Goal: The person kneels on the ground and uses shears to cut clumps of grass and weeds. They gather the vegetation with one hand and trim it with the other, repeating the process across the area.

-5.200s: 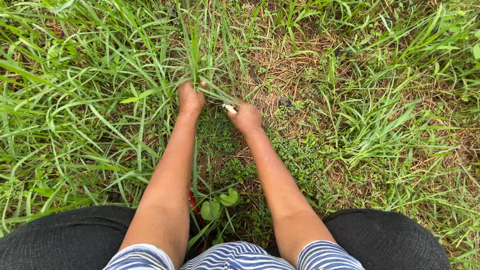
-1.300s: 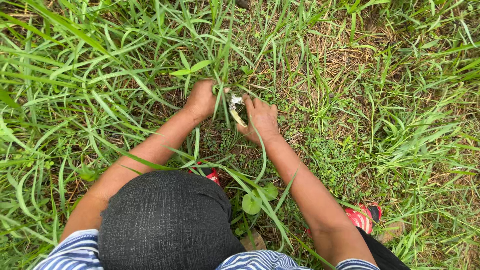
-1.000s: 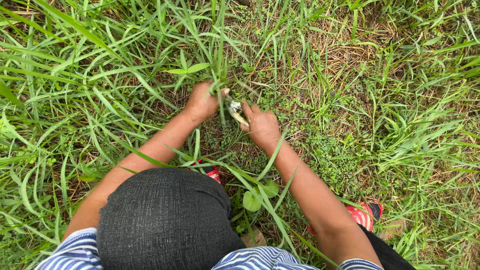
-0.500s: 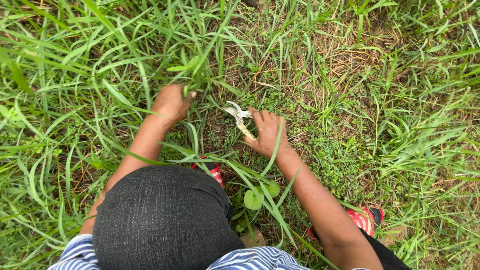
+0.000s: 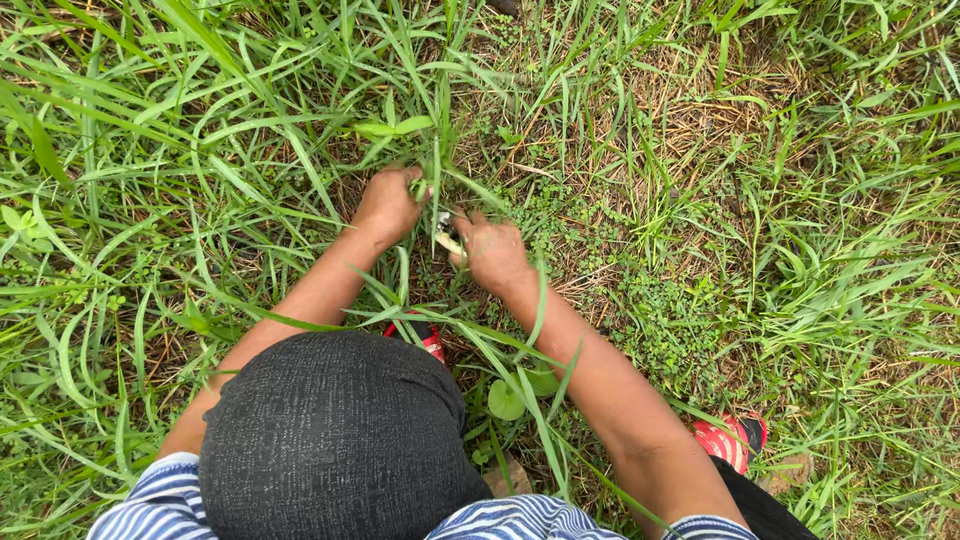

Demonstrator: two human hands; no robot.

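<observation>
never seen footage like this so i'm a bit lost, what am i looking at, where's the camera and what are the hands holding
The camera sits on a person's head and looks straight down, so you see their own arms reaching out. They are crouched: the dark rounded shape is a knee in dark trousers, and the red bits are their shoes. The ground is long green grass with a drier brown patch. The left hand grips a tuft of grass. The right hand holds a small pale-handled cutting tool beside that tuft; most of it is hidden.
</observation>
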